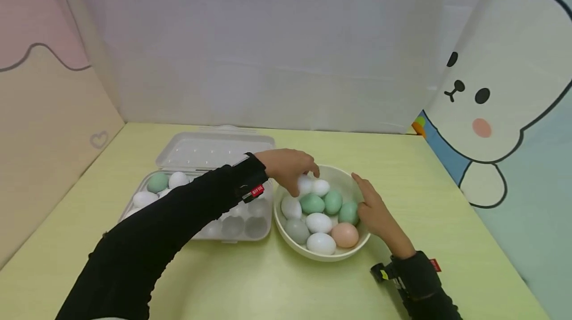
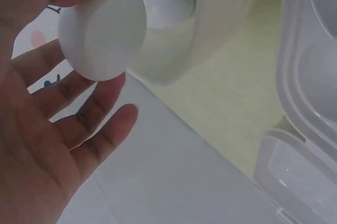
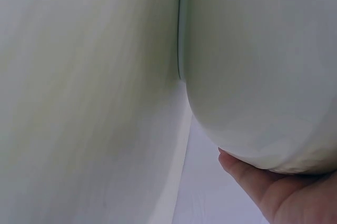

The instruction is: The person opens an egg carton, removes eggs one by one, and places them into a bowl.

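In the head view, a cream bowl [image 1: 295, 248] holds several eggs: white, green, a greyish one [image 1: 297, 230] and a peach-coloured one [image 1: 345, 235]. My left hand [image 1: 290, 166] is over the bowl's far left side. Seen from the left wrist, that left hand [image 2: 58, 108] holds a white egg [image 2: 102, 29] between thumb and fingers, close to the bowl's wall. On the opposite side, my right hand [image 1: 375, 211] grips the bowl's right rim. The right wrist view shows part of the right hand [image 3: 279, 187] against the outside of the bowl [image 3: 258, 77].
Left of the bowl stands a clear plastic egg carton [image 1: 263, 228], its lid [image 1: 214, 149] folded back. White eggs and a green egg [image 1: 158, 182] sit in its left part; hollows on the right hold none. My left forearm crosses over it. A white wall [image 1: 277, 62] bounds the table's back.
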### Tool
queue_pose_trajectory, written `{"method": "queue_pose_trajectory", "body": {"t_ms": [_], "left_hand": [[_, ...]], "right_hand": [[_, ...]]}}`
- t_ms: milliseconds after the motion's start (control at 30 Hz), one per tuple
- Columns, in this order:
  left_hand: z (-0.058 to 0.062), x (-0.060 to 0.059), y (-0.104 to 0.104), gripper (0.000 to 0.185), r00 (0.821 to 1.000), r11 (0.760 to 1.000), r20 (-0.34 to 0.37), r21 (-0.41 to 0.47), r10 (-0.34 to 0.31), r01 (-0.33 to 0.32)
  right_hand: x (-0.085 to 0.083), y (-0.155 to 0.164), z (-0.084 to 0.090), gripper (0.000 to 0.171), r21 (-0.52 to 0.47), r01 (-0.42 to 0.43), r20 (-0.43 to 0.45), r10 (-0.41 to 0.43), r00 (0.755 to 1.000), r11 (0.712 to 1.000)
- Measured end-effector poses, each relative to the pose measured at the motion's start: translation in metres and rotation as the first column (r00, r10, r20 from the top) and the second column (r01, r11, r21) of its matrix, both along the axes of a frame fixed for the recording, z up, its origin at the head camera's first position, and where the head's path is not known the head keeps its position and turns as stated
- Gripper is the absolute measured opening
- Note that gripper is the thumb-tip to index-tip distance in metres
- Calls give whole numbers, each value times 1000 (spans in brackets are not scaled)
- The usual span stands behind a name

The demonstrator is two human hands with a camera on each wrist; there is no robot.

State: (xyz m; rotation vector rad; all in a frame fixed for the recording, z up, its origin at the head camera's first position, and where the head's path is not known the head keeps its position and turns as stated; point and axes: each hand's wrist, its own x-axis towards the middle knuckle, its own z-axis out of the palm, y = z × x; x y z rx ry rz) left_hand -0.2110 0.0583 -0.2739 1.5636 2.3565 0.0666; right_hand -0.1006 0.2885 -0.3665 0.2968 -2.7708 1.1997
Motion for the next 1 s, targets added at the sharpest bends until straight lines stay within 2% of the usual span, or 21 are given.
{"method": "queue_pose_trajectory", "body": {"t_ms": [100, 300, 500, 567, 633, 767, 833, 1000], "left_hand": [[-3, -2, 8, 41, 1000, 999, 2, -33, 15, -15], [-9, -9, 22, 28, 999, 999, -11, -17, 30, -31], [-13, -12, 32, 32, 999, 997, -1, -65, 36, -36], [-16, -12, 34, 35, 998, 994, -36, -99, 46, -50], [-19, -12, 35, 37, 994, 990, -103, -131, 47, -60], [-24, -12, 38, 37, 975, 982, -220, -174, 38, -78], [-27, -14, 40, 36, 969, 979, -243, -185, 39, -86], [-36, -17, 46, 37, 968, 975, -247, -198, 50, -101]], "right_hand": [[0, -1, -1, 70, -2, 1, -1, -1, 1000, 1000], [-2, -3, 0, 69, -6, -10, -18, 10, 1000, 1000], [-4, -6, 1, 69, -16, -7, -11, 7, 1000, 1000], [-4, -6, 1, 69, -18, -6, -14, 6, 1000, 1000], [-5, -6, 0, 69, -13, -5, -21, 4, 1000, 1000], [-6, -5, 0, 68, -5, -2, -25, 2, 1000, 1000], [-6, -3, -1, 69, -3, 1, -21, -1, 1000, 1000], [-5, 1, -1, 69, -10, 11, -4, -11, 1000, 1000]]}}
